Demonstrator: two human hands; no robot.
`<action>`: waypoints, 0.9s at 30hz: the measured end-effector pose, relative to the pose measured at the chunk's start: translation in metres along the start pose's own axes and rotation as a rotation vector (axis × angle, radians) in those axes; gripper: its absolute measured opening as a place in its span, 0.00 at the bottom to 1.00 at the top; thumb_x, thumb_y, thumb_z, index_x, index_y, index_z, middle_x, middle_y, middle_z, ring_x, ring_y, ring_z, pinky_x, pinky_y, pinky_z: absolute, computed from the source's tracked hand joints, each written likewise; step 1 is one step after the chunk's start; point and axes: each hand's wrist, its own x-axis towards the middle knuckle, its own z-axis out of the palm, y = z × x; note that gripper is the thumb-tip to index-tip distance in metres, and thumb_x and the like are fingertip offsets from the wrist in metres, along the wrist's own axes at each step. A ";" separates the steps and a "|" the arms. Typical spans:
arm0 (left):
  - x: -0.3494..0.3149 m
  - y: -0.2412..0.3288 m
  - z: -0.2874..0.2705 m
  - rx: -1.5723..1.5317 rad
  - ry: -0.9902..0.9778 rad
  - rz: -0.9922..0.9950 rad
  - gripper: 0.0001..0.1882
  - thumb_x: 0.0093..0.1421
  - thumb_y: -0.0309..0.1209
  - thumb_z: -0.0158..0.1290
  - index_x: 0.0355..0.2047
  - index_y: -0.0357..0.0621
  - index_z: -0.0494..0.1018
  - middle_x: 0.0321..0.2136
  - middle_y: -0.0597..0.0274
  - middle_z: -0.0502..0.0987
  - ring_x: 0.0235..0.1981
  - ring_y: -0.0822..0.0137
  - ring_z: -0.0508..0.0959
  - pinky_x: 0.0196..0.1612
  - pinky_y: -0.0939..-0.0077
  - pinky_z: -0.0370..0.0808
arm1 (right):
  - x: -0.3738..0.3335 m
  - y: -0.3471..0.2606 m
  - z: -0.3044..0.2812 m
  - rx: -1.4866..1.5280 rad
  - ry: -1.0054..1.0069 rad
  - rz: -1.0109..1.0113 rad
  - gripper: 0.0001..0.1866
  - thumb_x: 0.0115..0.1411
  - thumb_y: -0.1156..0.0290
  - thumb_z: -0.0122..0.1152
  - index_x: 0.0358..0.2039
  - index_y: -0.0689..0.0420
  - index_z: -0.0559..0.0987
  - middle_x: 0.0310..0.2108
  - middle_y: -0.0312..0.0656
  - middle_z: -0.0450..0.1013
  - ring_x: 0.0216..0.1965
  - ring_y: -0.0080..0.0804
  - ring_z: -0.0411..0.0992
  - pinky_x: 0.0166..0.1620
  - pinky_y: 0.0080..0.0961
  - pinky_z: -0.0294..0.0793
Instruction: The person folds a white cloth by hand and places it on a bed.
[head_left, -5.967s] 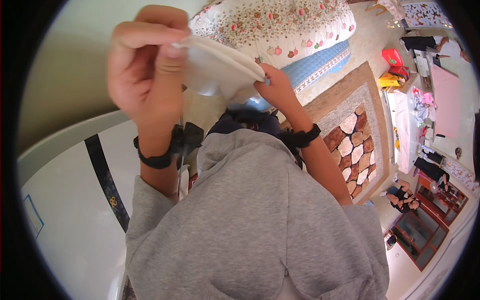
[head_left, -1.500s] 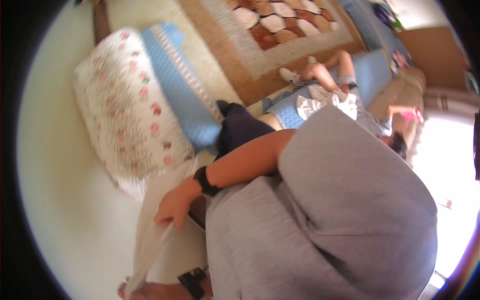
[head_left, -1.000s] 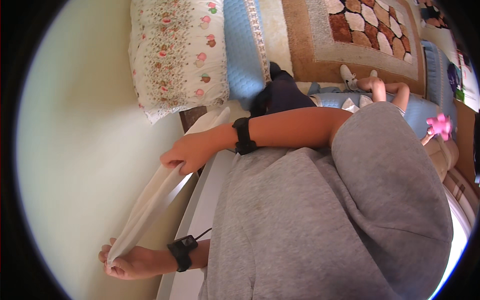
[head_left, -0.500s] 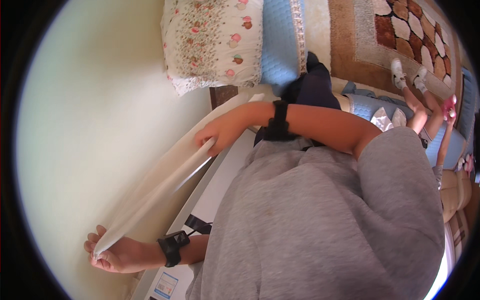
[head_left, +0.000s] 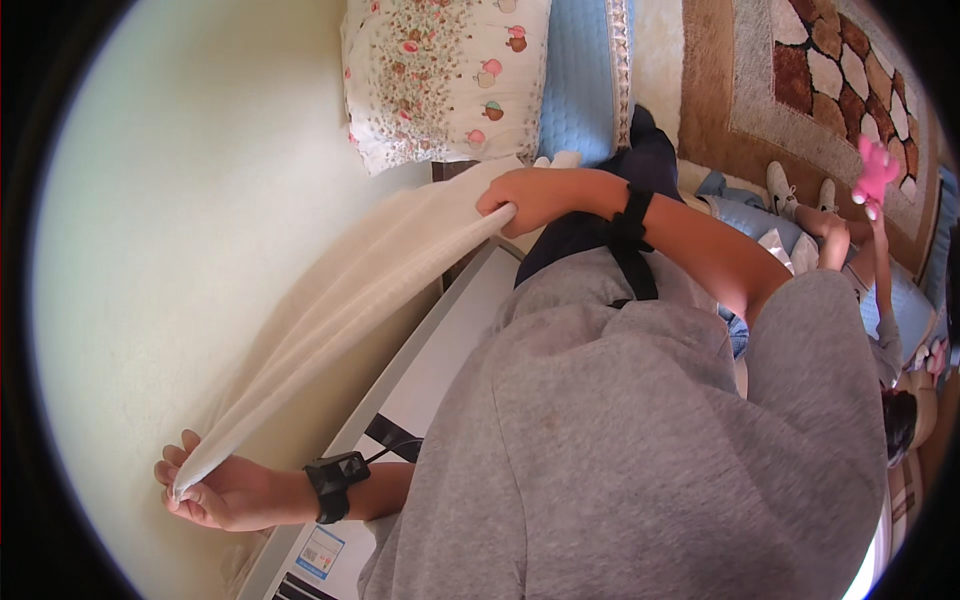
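Note:
A long, thin white cloth (head_left: 350, 290) is stretched slantwise in front of the pale wall. At its lower left end, my left hand (head_left: 215, 490) pinches the gathered corner between thumb and fingers, the other fingers curled loosely. My right hand (head_left: 525, 203) is closed around the cloth's edge near its upper end, and some of the cloth hangs past the hand toward the floral pillow (head_left: 440, 80). Between the hands the cloth sags in soft lengthwise folds. Black straps with small devices circle both my wrists.
Below the cloth, a white surface (head_left: 425, 385) with black strips and a label runs beside my body. A blue quilted cover (head_left: 580, 90) lies by the pillow. At right, another person raises a pink plush toy (head_left: 876, 172) near a patterned rug (head_left: 840, 80).
My right hand has moved up and right, spreading the cloth wider. My left hand has shifted slightly left and up, still pinching the corner. The other person's pink toy has risen.

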 end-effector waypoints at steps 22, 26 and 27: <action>-0.048 -0.057 -0.050 0.107 0.103 -0.231 0.08 0.64 0.32 0.50 0.38 0.40 0.69 0.44 0.52 0.70 0.44 0.62 0.69 0.47 0.67 0.69 | -0.082 -0.058 -0.013 -0.296 0.381 0.074 0.15 0.50 0.56 0.66 0.26 0.53 0.73 0.21 0.41 0.72 0.25 0.43 0.72 0.29 0.34 0.67; -0.050 -0.064 -0.060 0.069 0.080 -0.254 0.08 0.65 0.32 0.49 0.38 0.41 0.69 0.47 0.51 0.70 0.47 0.61 0.69 0.50 0.66 0.68 | -0.079 -0.062 -0.014 -0.441 0.427 0.016 0.15 0.48 0.57 0.65 0.25 0.53 0.73 0.20 0.43 0.70 0.26 0.45 0.71 0.28 0.38 0.66; -0.049 -0.065 -0.060 0.093 0.085 -0.254 0.07 0.65 0.32 0.48 0.38 0.41 0.69 0.47 0.51 0.70 0.47 0.62 0.69 0.50 0.66 0.67 | -0.078 -0.061 -0.013 -0.516 0.424 -0.017 0.14 0.48 0.60 0.65 0.25 0.54 0.71 0.20 0.43 0.69 0.26 0.46 0.71 0.28 0.39 0.65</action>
